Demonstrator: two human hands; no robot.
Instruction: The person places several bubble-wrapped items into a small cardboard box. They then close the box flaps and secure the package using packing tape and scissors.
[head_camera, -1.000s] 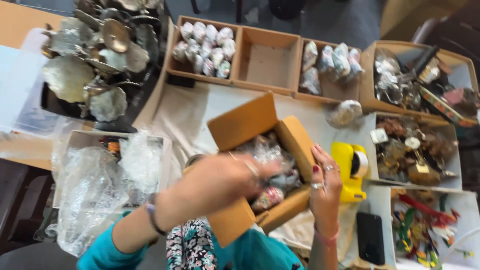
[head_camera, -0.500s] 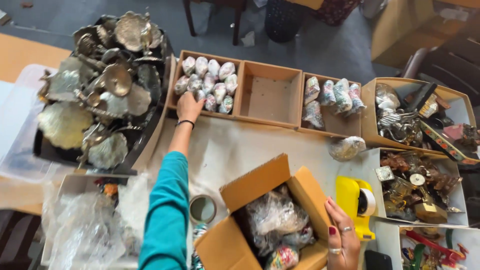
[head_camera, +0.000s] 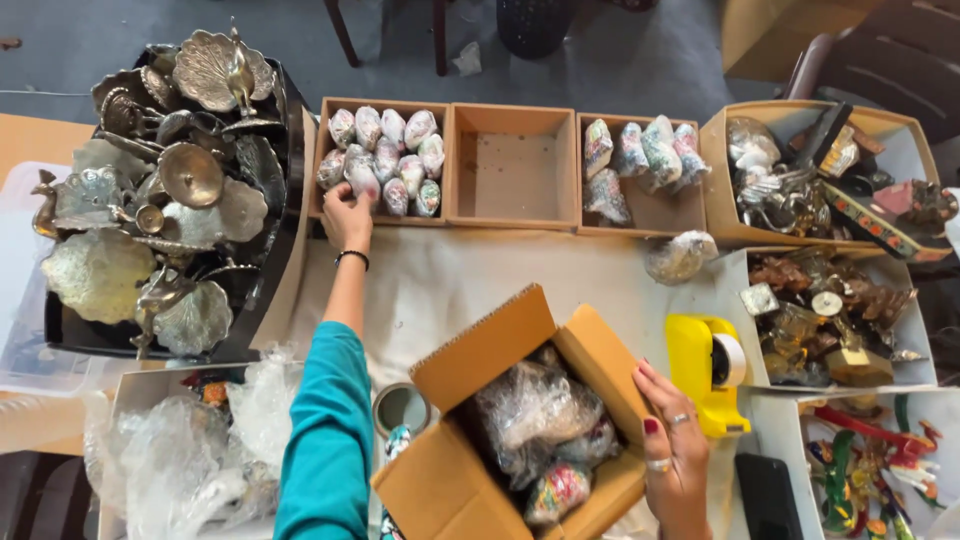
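Observation:
My left hand (head_camera: 346, 212) reaches far forward into the left wooden box (head_camera: 320, 160) and closes on a plastic-wrapped painted egg-shaped piece (head_camera: 362, 178) among several others. My right hand (head_camera: 672, 452) rests on the side flap of an open cardboard box (head_camera: 500, 345) near me. Plastic-wrapped painted pieces (head_camera: 535, 420) fill that box.
An empty wooden box (head_camera: 512, 165) sits in the middle, and a third (head_camera: 645, 210) holds wrapped pieces. A black tray of brass peacock dishes (head_camera: 165, 190) lies left. One wrapped piece (head_camera: 680, 256), a yellow tape dispenser (head_camera: 705, 372), boxes of ornaments (head_camera: 830, 180) and a phone (head_camera: 768, 495) are on the right.
My left arm went from the cardboard box out to the far left wooden box and now grips a wrapped piece there. My view has shifted forward.

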